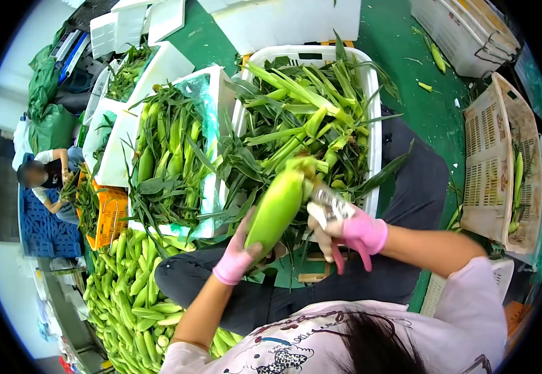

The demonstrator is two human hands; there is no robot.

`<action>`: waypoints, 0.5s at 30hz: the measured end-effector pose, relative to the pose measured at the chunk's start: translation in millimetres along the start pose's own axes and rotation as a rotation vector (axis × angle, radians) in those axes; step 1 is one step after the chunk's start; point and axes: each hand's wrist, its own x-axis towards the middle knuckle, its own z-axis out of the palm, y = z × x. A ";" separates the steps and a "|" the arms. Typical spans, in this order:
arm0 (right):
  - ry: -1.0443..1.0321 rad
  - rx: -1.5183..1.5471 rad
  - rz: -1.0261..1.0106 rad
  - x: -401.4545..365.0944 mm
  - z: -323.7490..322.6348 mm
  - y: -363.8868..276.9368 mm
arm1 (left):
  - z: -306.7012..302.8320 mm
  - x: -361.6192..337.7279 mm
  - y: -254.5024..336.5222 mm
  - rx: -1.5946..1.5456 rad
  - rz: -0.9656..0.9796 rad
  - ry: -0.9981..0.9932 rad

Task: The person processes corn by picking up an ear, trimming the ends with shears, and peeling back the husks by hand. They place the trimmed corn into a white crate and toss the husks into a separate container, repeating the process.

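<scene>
My left hand [241,252], in a pink-cuffed glove, is wrapped round the lower part of an ear of corn [276,209] in its green husk. The ear leans up and to the right, its stalk end at the top. Closed round a pair of pink-handled pruning shears [362,254] is my right hand [336,229], gloved the same way. The blurred blades point up-left, right at the stalk end of the ear. Just beyond both hands, a white crate [376,124] holds leaves, husks and cut stalks.
Trimmed ears lie in a large pile [130,299] at my left. Foam boxes with unpeeled corn [171,143] stand beyond it. A person [53,174] works by an orange crate [114,212] at far left. Beige crates [486,168] stand at right on the green floor [408,81].
</scene>
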 end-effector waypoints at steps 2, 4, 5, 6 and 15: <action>0.114 0.451 -0.135 24.3 4.7 16.6 | 15.5 0.1 -13.8 -0.131 0.193 0.148; 0.200 0.683 -0.098 50.4 -8.6 30.7 | 9.1 16.2 -23.4 -0.419 0.478 0.067; 0.284 0.648 -0.065 58.1 -9.7 36.8 | 4.7 18.4 -13.8 -0.290 0.487 0.204; 0.365 0.608 -0.035 66.1 -9.4 41.1 | 1.9 21.0 1.6 -0.161 0.497 0.340; 0.250 0.249 0.374 -3.8 -22.4 30.2 | -54.9 -4.2 64.6 1.456 1.047 0.582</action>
